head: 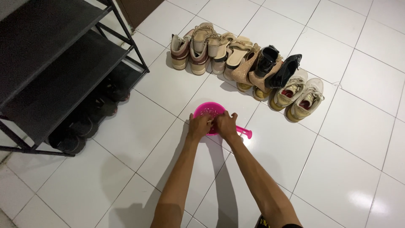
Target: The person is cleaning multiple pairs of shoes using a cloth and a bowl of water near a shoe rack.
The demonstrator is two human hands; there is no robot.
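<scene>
A black shoe rack [55, 63] stood at the left, dark shoes [84, 122] under its lowest shelf. On the white tiled floor [346, 169] sat a pink scoop [206, 113] with a short handle. The left hand [199, 125] and right hand [225, 124] met over its near rim, fingers curled together; what they clasped could not be made out. Beyond it stood a row of shoes [249, 67].

Your left hand [199, 125] and right hand [225, 123] sit side by side in the dipper [205, 112], which stands on the floor [337, 169], its handle [244, 133] extending right. Beyond the dipper, a row of shoes [249, 67]. A shoe rack [50, 63] stands at your left, more shoes [84, 122] beneath it.
</scene>
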